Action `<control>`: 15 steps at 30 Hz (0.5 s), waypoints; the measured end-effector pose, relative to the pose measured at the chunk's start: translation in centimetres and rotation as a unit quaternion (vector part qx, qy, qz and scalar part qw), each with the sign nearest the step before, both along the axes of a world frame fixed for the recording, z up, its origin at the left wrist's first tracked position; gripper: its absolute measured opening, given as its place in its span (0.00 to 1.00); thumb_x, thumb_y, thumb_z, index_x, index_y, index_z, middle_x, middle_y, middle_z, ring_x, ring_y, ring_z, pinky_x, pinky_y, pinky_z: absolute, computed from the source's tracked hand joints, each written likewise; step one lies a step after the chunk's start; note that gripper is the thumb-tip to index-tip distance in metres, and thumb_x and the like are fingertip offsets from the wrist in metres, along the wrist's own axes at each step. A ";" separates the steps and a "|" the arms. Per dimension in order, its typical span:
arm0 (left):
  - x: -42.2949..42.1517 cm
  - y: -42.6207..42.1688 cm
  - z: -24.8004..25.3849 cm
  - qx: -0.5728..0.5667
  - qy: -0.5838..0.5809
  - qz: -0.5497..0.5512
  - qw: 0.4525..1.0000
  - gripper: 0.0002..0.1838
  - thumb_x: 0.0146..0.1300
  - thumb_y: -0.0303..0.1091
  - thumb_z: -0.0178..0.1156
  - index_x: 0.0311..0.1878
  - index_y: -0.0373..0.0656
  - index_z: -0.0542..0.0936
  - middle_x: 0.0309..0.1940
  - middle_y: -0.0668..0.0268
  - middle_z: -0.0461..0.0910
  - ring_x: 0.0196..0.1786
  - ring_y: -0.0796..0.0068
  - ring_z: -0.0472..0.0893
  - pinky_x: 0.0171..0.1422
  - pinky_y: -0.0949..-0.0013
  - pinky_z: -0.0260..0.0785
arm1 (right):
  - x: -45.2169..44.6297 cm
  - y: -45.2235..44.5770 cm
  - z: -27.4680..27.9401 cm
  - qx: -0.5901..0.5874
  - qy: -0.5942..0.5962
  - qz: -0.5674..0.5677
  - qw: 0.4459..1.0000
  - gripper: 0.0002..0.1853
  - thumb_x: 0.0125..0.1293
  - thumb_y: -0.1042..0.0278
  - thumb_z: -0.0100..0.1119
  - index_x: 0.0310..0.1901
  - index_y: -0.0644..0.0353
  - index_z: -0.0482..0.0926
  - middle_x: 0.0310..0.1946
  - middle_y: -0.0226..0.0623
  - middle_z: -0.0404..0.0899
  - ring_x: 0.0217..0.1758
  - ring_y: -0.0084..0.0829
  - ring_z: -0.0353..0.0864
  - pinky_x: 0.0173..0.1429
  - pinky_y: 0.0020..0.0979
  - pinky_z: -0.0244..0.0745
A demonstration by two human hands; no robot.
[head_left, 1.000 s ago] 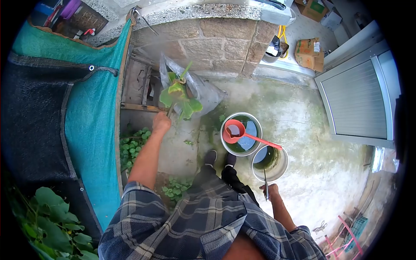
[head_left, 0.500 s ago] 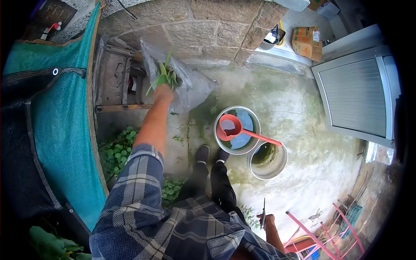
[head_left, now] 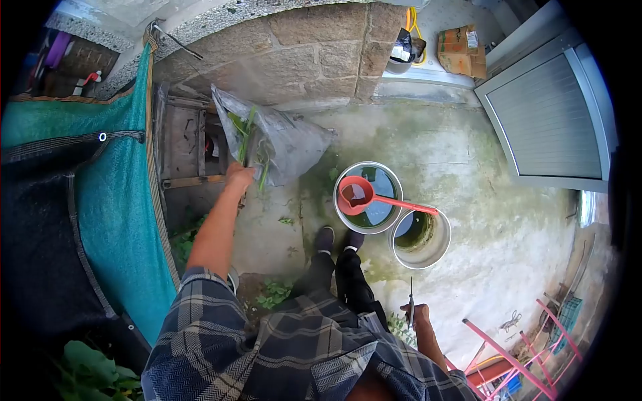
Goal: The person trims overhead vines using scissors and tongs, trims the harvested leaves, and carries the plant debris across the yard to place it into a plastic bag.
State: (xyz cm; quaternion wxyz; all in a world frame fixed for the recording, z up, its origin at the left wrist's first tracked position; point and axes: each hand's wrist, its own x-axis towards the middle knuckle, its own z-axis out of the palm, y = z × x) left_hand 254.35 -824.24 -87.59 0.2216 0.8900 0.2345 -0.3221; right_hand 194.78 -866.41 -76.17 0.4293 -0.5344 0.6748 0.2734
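A clear plastic bag [head_left: 294, 144] lies on the ground by the stone wall, its mouth facing left. Long green leaves [head_left: 242, 128] stick out at the opening, and some hang by its lower edge. My left hand [head_left: 241, 175] is at the lower lip of that mouth, fingers closed, seemingly on the plastic; the fingertips are partly hidden. Low on the right, my right hand [head_left: 418, 314] grips what looks like a pair of scissors [head_left: 411, 291], seen edge-on with the point upward.
A red ladle [head_left: 388, 200] rests across a metal pot of water [head_left: 336, 200] and a second pot [head_left: 447, 244]. Green netting [head_left: 110, 200] hangs at left beside a wooden frame [head_left: 194, 181]. Pink metal legs [head_left: 501, 347] stand lower right; a grey door [head_left: 548, 107] is upper right.
My left hand has moved down from the leaves to the bag's lower lip. The leaves it held now sit in the bag's mouth. My right hand still holds the scissors.
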 end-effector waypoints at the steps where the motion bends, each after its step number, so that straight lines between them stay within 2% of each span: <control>1: -0.6 0.1 1.9 -0.016 0.027 0.040 0.999 0.19 0.53 0.41 0.67 0.37 0.31 0.81 0.33 0.53 0.83 0.35 0.58 0.83 0.39 0.58 0.73 | 1.1 0.4 1.2 -0.003 -0.005 -0.017 1.000 0.13 0.48 0.71 0.72 0.15 0.64 0.76 0.11 0.35 0.70 0.10 0.28 0.68 0.16 0.32 0.59; 4: -2.7 0.4 8.5 -0.018 0.000 0.022 1.000 0.19 0.53 0.42 0.69 0.33 0.31 0.80 0.27 0.57 0.81 0.27 0.62 0.80 0.33 0.57 0.70 | 3.2 0.9 3.3 -0.011 0.011 -0.003 1.000 0.14 0.48 0.70 0.72 0.15 0.63 0.76 0.12 0.35 0.71 0.11 0.28 0.68 0.16 0.32 0.60; 6: -4.7 6.6 0.6 -0.144 0.013 0.116 0.983 0.17 0.53 0.40 0.68 0.30 0.34 0.79 0.23 0.59 0.79 0.25 0.66 0.79 0.28 0.61 0.68 | 0.9 0.8 2.1 -0.040 0.036 0.024 0.998 0.14 0.48 0.70 0.72 0.15 0.63 0.76 0.12 0.36 0.72 0.11 0.28 0.69 0.16 0.32 0.61; 7: -6.4 6.8 2.0 -0.170 -0.026 0.143 0.975 0.13 0.54 0.38 0.67 0.27 0.37 0.78 0.20 0.61 0.76 0.21 0.70 0.76 0.24 0.64 0.66 | -5.3 -0.2 -2.8 -0.063 0.027 0.071 0.995 0.12 0.48 0.70 0.72 0.16 0.63 0.78 0.12 0.36 0.73 0.12 0.29 0.70 0.17 0.32 0.61; 8: -8.0 3.5 10.5 -0.183 -0.036 0.111 0.976 0.11 0.61 0.40 0.63 0.33 0.42 0.79 0.19 0.70 0.74 0.18 0.76 0.72 0.20 0.66 0.62 | -8.3 0.0 -4.3 -0.075 0.037 0.058 0.995 0.12 0.47 0.66 0.74 0.17 0.62 0.80 0.14 0.36 0.75 0.13 0.29 0.72 0.19 0.32 0.65; 9: -9.5 4.1 11.6 -0.206 -0.049 0.063 0.975 0.09 0.62 0.36 0.62 0.32 0.41 0.77 0.18 0.70 0.74 0.17 0.77 0.72 0.18 0.69 0.61 | -9.8 0.5 -3.7 -0.071 0.081 0.124 0.986 0.16 0.44 0.58 0.76 0.18 0.63 0.81 0.16 0.37 0.78 0.15 0.30 0.75 0.22 0.33 0.70; 10: -11.4 2.5 14.7 -0.263 -0.049 0.071 0.961 0.07 0.62 0.33 0.61 0.33 0.41 0.76 0.20 0.70 0.74 0.17 0.77 0.72 0.18 0.70 0.61 | -8.4 1.9 -0.6 -0.076 0.145 0.102 0.981 0.21 0.42 0.52 0.76 0.18 0.64 0.81 0.17 0.39 0.79 0.18 0.30 0.78 0.27 0.34 0.74; 11: -13.2 1.5 16.8 -0.316 -0.046 0.084 0.944 0.05 0.62 0.30 0.60 0.33 0.40 0.74 0.21 0.69 0.74 0.18 0.77 0.73 0.18 0.70 0.61 | -7.3 3.7 2.7 -0.094 0.152 0.091 0.980 0.23 0.42 0.49 0.75 0.19 0.65 0.82 0.18 0.40 0.80 0.21 0.30 0.79 0.30 0.35 0.75; 12: -14.9 1.6 15.7 -0.379 -0.073 0.066 0.920 0.03 0.62 0.26 0.56 0.36 0.40 0.73 0.23 0.67 0.74 0.18 0.77 0.73 0.19 0.71 0.64 | -8.1 5.1 4.2 -0.097 0.117 0.107 0.983 0.23 0.42 0.48 0.75 0.20 0.65 0.82 0.19 0.41 0.80 0.22 0.32 0.79 0.31 0.36 0.75; 13: -16.4 0.5 15.9 -0.366 -0.062 0.053 0.927 0.03 0.62 0.25 0.55 0.38 0.41 0.72 0.23 0.67 0.74 0.19 0.77 0.73 0.20 0.71 0.64 | -8.5 6.5 6.2 -0.099 0.082 0.123 0.984 0.24 0.41 0.48 0.75 0.22 0.66 0.83 0.20 0.42 0.81 0.23 0.33 0.80 0.32 0.37 0.75; 14: -17.7 -1.0 15.6 -0.349 -0.054 0.042 0.934 0.04 0.62 0.23 0.54 0.39 0.41 0.71 0.23 0.66 0.74 0.19 0.77 0.73 0.20 0.71 0.65 | -8.3 8.0 7.9 -0.066 0.134 -0.011 0.989 0.25 0.41 0.48 0.75 0.23 0.67 0.83 0.21 0.44 0.81 0.24 0.34 0.80 0.33 0.38 0.75; 15: -18.7 -3.6 16.0 -0.393 -0.020 0.040 0.919 0.05 0.61 0.23 0.54 0.40 0.42 0.71 0.23 0.66 0.73 0.18 0.77 0.72 0.20 0.71 0.64 | -8.3 10.5 10.0 -0.128 0.038 -0.044 0.990 0.25 0.40 0.48 0.75 0.23 0.68 0.82 0.21 0.45 0.81 0.25 0.35 0.80 0.33 0.39 0.75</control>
